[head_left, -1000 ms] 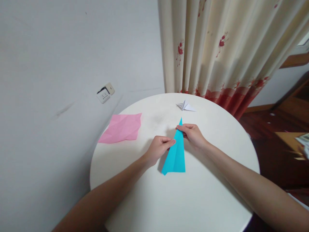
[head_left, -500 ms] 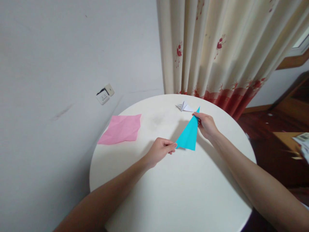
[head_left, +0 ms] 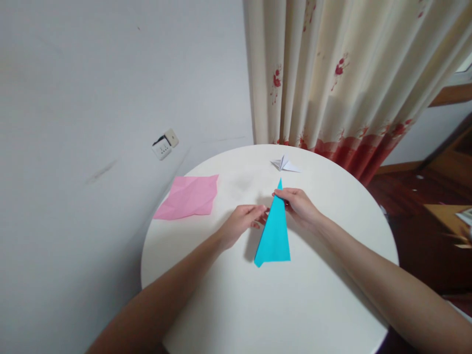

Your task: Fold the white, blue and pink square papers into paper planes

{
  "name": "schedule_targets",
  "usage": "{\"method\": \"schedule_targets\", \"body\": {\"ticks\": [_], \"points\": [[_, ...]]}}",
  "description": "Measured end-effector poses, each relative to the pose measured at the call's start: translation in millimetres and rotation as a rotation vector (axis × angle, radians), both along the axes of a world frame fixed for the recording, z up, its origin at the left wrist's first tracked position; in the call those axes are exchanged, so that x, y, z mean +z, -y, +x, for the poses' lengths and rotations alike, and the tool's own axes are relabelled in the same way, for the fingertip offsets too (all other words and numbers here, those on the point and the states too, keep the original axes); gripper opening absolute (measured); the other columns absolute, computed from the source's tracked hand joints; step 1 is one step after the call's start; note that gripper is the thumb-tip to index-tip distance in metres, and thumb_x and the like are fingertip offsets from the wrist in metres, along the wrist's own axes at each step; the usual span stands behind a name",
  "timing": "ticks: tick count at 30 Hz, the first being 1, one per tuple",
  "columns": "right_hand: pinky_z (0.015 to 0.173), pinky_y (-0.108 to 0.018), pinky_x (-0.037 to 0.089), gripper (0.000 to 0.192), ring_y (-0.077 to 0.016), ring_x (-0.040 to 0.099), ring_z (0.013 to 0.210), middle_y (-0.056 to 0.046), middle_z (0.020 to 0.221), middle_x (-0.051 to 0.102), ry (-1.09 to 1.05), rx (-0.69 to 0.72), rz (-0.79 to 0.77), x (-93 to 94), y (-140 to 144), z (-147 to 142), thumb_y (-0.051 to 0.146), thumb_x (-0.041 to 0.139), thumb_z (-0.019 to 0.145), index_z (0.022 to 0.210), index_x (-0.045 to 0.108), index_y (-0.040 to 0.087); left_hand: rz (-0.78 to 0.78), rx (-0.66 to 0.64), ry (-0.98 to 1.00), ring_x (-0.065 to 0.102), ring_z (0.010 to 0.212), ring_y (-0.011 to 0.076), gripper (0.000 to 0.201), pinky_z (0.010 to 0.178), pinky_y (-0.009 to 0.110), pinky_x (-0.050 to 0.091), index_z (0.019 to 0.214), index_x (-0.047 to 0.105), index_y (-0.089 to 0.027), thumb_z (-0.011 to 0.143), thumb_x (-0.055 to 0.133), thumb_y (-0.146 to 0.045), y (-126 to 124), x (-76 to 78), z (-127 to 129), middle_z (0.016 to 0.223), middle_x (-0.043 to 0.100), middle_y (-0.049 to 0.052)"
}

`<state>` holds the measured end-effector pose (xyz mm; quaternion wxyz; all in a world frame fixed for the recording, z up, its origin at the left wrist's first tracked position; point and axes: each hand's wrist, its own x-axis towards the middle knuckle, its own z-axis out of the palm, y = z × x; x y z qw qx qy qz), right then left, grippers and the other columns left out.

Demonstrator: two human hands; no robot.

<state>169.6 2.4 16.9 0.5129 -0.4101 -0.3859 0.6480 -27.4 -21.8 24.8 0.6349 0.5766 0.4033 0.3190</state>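
A cyan folded paper (head_left: 275, 236), narrow at its far tip and wide at its near end, is held over the table. My right hand (head_left: 298, 204) pinches it just below the tip, thumb on top and fingers behind. My left hand (head_left: 241, 221) is beside the paper's left edge with its fingers loosely apart. Some of its fingertips reach the edge or pass behind it; whether they touch I cannot tell. Beyond the tip lies a white folded paper plane (head_left: 283, 164).
A creased pink paper sheet (head_left: 190, 196) lies at the left of the round white table (head_left: 295, 305). Behind it are a wall with a socket (head_left: 162, 148) and a floral curtain (head_left: 309, 73). A box-like object (head_left: 446, 216) stands low at the right.
The cyan paper has come nearer and swung to point its tip away from me. My left hand has let go of its lower corner. My right hand has moved left and nearer with it.
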Motion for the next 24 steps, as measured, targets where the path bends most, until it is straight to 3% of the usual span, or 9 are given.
{"method": "schedule_targets", "body": {"ticks": [2, 8, 13, 17, 20, 24], "points": [[0.06, -0.028, 0.042, 0.034, -0.0122, 0.052, 0.058, -0.002, 0.061, 0.063, 0.026, 0.045, -0.002, 0.9, 11, -13, 0.044, 0.084, 0.062, 0.066, 0.07, 0.014, -0.038, -0.063, -0.021, 0.055, 0.068, 0.0148, 0.045, 0.065, 0.027, 0.04, 0.078, 0.069, -0.012, 0.081, 0.066, -0.056, 8, 0.8, 7, 0.074, 0.064, 0.005], [0.055, -0.028, 0.036, 0.038, -0.0114, 0.046, 0.055, -0.002, 0.059, 0.061, 0.078, 0.08, 0.049, -7.2, 17, -24, 0.05, 0.082, 0.063, 0.06, 0.069, 0.015, -0.054, 0.018, -0.091, 0.042, 0.053, 0.0096, 0.044, 0.053, 0.024, 0.03, 0.06, 0.06, -0.013, 0.073, 0.074, -0.053, 13, -4.4, 8, 0.057, 0.053, -0.001], [0.052, -0.026, 0.032, 0.035, -0.0104, 0.042, 0.055, -0.002, 0.059, 0.059, 0.107, -0.028, 0.09, -7.9, 2, -8, 0.049, 0.079, 0.067, 0.069, 0.074, 0.015, -0.153, -0.056, -0.094, 0.049, 0.053, 0.0121, 0.042, 0.052, 0.025, 0.034, 0.062, 0.063, -0.013, 0.07, 0.076, -0.052, 15, -2.4, 6, 0.06, 0.059, 0.001], [0.049, -0.024, 0.027, 0.032, -0.0088, 0.04, 0.055, 0.001, 0.06, 0.055, 0.059, -0.216, 0.072, -5.6, -18, 16, 0.044, 0.083, 0.062, 0.07, 0.073, 0.014, -0.104, -0.1, -0.132, 0.045, 0.049, 0.0111, 0.046, 0.049, 0.026, 0.03, 0.055, 0.06, -0.014, 0.071, 0.076, -0.053, 17, -2.2, 6, 0.053, 0.055, 0.001], [0.047, -0.023, 0.024, 0.033, -0.0076, 0.037, 0.053, 0.002, 0.059, 0.052, 0.018, -0.272, 0.039, -7.1, -26, 26, 0.044, 0.082, 0.061, 0.069, 0.072, 0.014, -0.079, 0.011, -0.082, 0.049, 0.052, 0.0128, 0.045, 0.052, 0.026, 0.034, 0.058, 0.063, -0.013, 0.071, 0.076, -0.054, 15, -5.8, 7, 0.056, 0.057, 0.002], [0.05, -0.024, 0.029, 0.042, -0.0089, 0.044, 0.056, 0.0, 0.065, 0.057, 0.044, -0.095, 0.036, -9.8, -15, 11, 0.055, 0.074, 0.07, 0.076, 0.073, 0.013, -0.092, 0.173, 0.038, 0.056, 0.061, 0.0164, 0.042, 0.058, 0.028, 0.041, 0.071, 0.069, -0.011, 0.071, 0.076, -0.052, 9, -10.1, 8, 0.067, 0.065, 0.005]]}}
